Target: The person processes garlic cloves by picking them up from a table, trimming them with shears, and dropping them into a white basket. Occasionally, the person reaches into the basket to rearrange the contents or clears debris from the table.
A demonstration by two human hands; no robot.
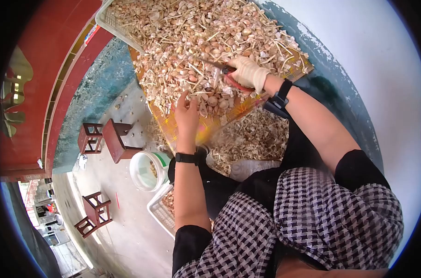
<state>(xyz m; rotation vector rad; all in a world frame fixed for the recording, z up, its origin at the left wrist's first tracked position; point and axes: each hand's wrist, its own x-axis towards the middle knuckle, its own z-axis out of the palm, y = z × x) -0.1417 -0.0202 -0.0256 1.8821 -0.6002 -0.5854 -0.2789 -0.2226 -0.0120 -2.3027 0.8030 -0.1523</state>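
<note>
Open floor (pixel 131 208) over on the left, there's the bucket (pixel 143 173), then the near edge of the tabletop (pixel 166 125), garlic (pixel 178 55) heaped close to it, wall (pixel 391 69) shutting off the right. Left hand (pixel 187 116): fingers half-curled at the heap, any pinch impossible to tell. Right hand (pixel 247 73), gloved, clasped round red-handled scissors (pixel 226 70), blades over the garlic, fingertips hidden.

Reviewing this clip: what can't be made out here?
All in the head view:
- Part of the handles of the shears: covered by the gloved right hand.
- Whether the left hand pinches anything: too small among the cloves.
- Upper basket: cut off by the top edge.
- Lower basket: partly behind the left forearm.
- Brownish bits in the bucket: too small to identify.
</note>
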